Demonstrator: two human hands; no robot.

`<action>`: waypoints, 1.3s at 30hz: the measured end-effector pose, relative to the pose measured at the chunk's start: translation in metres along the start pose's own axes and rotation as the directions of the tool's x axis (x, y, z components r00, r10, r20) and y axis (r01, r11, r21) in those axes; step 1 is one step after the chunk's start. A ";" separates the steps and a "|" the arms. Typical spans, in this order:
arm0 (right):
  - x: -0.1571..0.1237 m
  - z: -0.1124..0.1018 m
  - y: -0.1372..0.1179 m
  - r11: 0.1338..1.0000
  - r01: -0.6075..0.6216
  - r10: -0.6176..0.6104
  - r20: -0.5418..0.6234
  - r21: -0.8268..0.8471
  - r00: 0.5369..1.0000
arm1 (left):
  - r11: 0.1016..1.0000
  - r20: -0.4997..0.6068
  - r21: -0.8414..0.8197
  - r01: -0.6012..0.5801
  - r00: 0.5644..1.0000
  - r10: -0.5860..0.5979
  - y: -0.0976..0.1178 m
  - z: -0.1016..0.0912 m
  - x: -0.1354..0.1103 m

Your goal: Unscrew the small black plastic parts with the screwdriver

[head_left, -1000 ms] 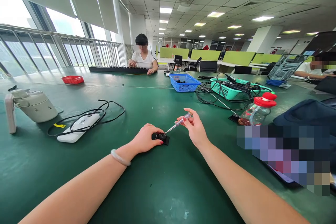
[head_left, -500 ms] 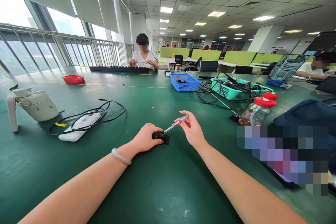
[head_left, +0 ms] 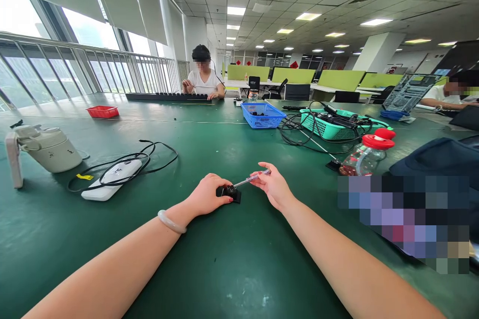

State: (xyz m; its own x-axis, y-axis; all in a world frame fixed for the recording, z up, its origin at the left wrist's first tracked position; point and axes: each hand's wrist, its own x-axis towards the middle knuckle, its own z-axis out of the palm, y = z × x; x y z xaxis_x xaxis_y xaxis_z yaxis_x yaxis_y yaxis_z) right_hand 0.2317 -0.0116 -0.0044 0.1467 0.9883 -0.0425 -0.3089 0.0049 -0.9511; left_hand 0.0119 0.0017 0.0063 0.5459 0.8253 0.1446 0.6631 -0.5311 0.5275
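My left hand [head_left: 211, 194] is closed on a small black part [head_left: 232, 192] with a flat base, pressing it to the green table [head_left: 239, 249]. What the part is I cannot make out. A screwdriver [head_left: 245, 181] with a clear, pinkish handle is held in the fingers of my right hand [head_left: 275, 187]. Its metal shaft slants down to the left, and the tip meets or nearly meets the top of the black part.
Left lie a white power bank [head_left: 112, 179] with a black cable and a cream jug [head_left: 52, 149]. Beyond are a red tray [head_left: 103, 111], a blue basket [head_left: 264, 120] and a green basket [head_left: 324, 127] of cables. A red-lidded jar [head_left: 364, 154] stands right. A person [head_left: 202, 77] sits opposite.
My right hand has turned a little and the screwdriver lies at a lower slant. The left hand keeps its hold on the black part. The person opposite has lowered one hand.
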 end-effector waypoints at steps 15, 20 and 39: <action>-0.003 0.002 -0.006 0.998 0.007 -0.007 0.010 0.066 1.000 | 0.999 -0.025 0.007 -0.040 0.999 0.040 -0.001 0.002 -0.001; -0.002 0.001 -0.006 0.995 -0.007 0.007 0.000 0.095 1.000 | 0.999 -0.019 0.012 -0.036 0.999 0.037 0.002 0.001 -0.001; -0.032 0.010 -0.015 0.666 0.615 -0.567 0.250 -0.421 0.785 | 0.998 -0.035 0.061 -0.009 0.999 0.011 -0.001 0.002 0.000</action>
State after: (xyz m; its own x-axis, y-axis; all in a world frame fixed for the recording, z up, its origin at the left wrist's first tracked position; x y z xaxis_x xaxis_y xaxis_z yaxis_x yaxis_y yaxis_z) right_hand 0.2222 -0.0415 0.0142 0.0557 0.8110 0.5824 0.2798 0.5473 -0.7888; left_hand 0.0125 0.0016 0.0038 0.5347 0.8257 0.1798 0.6882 -0.5490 0.4744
